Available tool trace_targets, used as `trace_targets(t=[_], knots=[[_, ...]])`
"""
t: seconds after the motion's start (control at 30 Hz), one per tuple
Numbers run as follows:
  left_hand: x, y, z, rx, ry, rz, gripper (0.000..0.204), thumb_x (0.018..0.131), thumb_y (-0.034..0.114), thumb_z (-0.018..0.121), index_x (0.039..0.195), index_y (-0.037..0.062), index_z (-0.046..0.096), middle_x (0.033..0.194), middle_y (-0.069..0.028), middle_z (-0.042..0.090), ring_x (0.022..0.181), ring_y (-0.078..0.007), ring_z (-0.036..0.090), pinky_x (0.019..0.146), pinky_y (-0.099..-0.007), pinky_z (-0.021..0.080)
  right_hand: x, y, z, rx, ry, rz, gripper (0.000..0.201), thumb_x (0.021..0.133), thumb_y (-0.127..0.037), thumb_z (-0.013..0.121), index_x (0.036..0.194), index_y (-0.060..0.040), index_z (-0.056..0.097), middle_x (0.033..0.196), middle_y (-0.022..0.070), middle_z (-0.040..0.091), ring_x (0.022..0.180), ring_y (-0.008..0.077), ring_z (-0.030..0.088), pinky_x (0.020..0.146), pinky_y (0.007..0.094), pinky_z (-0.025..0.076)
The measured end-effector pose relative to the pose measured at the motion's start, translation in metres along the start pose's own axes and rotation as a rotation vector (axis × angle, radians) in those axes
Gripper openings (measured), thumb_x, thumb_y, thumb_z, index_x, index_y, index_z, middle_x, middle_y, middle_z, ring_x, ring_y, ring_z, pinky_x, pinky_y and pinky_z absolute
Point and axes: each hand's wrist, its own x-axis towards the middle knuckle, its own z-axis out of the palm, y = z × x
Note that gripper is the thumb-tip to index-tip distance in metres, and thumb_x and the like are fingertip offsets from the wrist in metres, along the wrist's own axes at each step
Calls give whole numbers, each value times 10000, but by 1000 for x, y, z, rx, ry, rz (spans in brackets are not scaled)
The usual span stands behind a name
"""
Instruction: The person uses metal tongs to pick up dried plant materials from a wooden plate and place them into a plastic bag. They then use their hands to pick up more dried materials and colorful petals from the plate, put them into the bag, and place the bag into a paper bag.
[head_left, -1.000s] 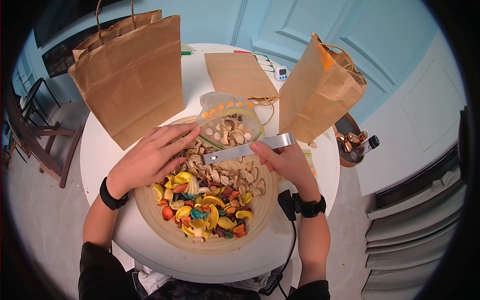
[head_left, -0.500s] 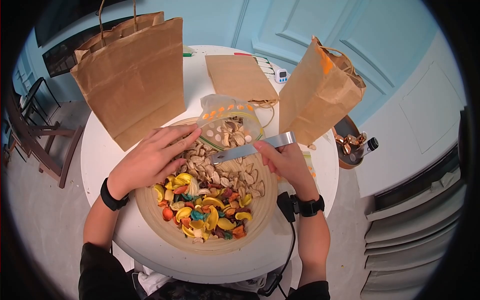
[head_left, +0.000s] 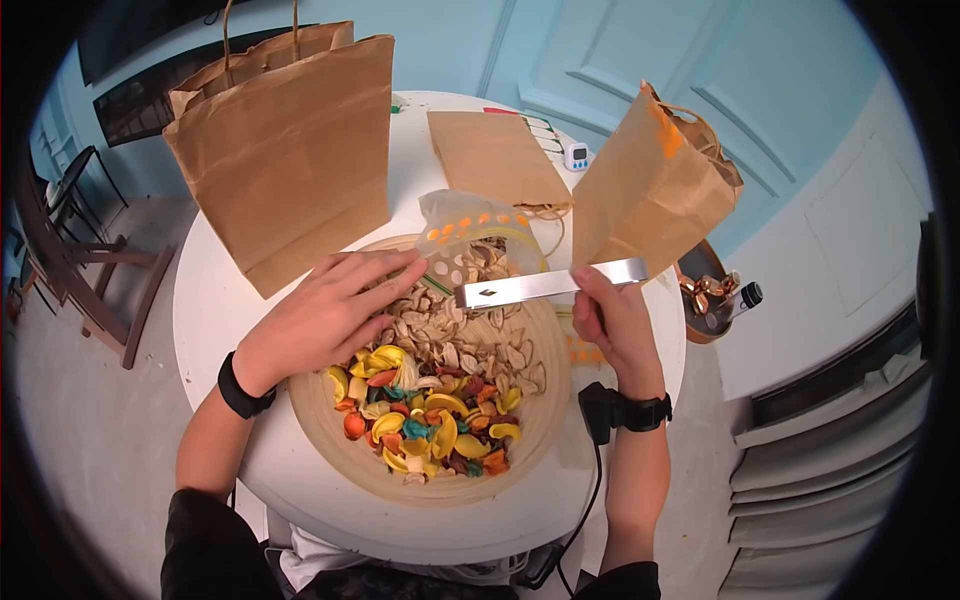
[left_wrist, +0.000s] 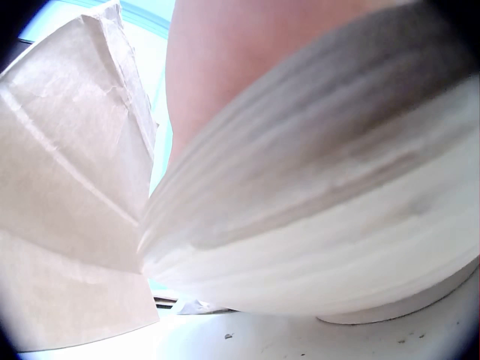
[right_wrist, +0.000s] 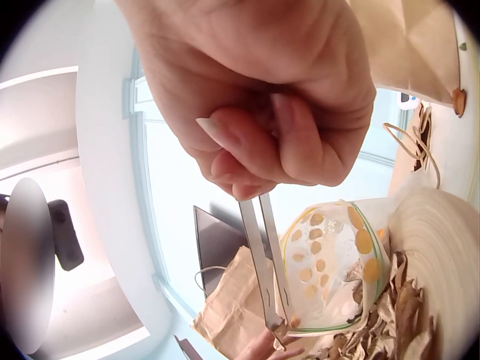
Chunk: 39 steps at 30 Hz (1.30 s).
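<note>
Tongs (head_left: 545, 285) in the right hand (head_left: 618, 325) partly hide the plastic bag (head_left: 465, 235).

The left forearm (head_left: 212, 455) and the right forearm (head_left: 640, 475) reach from the near side. The left hand (head_left: 335, 312) is palm down, fingers extended toward far right; the right hand (head_left: 615, 318) has curled fingers.

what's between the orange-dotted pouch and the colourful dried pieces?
Beige dried pieces lie between the pouch and the colourful pieces, all seen in the head view. There, the end of the tongs also shows across that stretch, near the pouch.
</note>
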Motion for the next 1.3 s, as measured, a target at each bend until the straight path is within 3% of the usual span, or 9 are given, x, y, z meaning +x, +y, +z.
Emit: trace_targets(t=[0.1, 0.2, 0.3, 0.5, 0.6, 0.8, 1.0, 1.3], knots=[[0, -1, -1, 7, 16, 5, 700, 951, 108, 650, 1600, 95, 386, 1515, -165, 503, 1347, -353, 510, 1134, -456, 396, 1, -2, -9, 100, 37, -33, 426, 975, -355, 723, 675, -79, 597, 509, -12, 502, 390, 65, 417, 379, 233, 263], [0, 1, -1, 10, 9, -6, 707, 951, 110, 653, 1603, 98, 380, 1516, -162, 503, 1350, -351, 508, 1134, -459, 395, 5, 2, -4, -83, 229, -144, 418, 967, -381, 731, 708, -74, 616, 547, -12, 537, 403, 53, 431, 382, 226, 277], [1, 3, 1, 24, 14, -17, 714, 953, 113, 656, 1607, 102, 373, 1512, -156, 508, 1346, -352, 509, 1132, -459, 397, -4, -9, 8, -205, 292, -153, 393, 956, -386, 743, 752, -68, 633, 577, -12, 564, 416, 47, 443, 389, 225, 298], [1, 4, 2, 27, 68, -54, 680, 967, 111, 641, 1598, 99, 391, 1466, -147, 537, 1265, -357, 538, 1097, -441, 425, -26, -26, 11, -180, 158, -68, 346, 934, -331, 770, 746, -62, 660, 578, -20, 574, 434, 52, 464, 413, 218, 331], [1, 4, 2, 45, 81, -61, 664, 970, 111, 634, 1592, 97, 403, 1442, -143, 550, 1228, -355, 549, 1076, -435, 439, -26, -24, 10, -374, 145, -60, 324, 924, -327, 783, 789, -42, 711, 584, -23, 582, 450, 46, 475, 425, 218, 345], [1, 4, 3, 37, 99, -71, 664, 967, 112, 636, 1590, 95, 406, 1434, -139, 556, 1221, -350, 552, 1064, -436, 447, -19, -15, 19, -462, 71, -46, 341, 924, -358, 793, 886, -21, 759, 611, -22, 600, 488, 43, 508, 441, 220, 374], [0, 4, 2, 41, 107, -63, 661, 969, 120, 635, 1588, 84, 405, 1440, -140, 553, 1227, -346, 550, 1069, -437, 441, -16, -14, 28, -410, 3, 89, 365, 925, -404, 795, 902, -45, 738, 635, -19, 620, 490, 49, 532, 439, 220, 380], [-1, 2, 5, 57, 100, -52, 659, 977, 134, 634, 1590, 82, 399, 1443, -136, 551, 1252, -338, 537, 1087, -436, 429, -10, -6, 22, -370, -40, 80, 356, 933, -399, 788, 856, -64, 697, 634, -17, 610, 482, 49, 525, 420, 220, 357]])
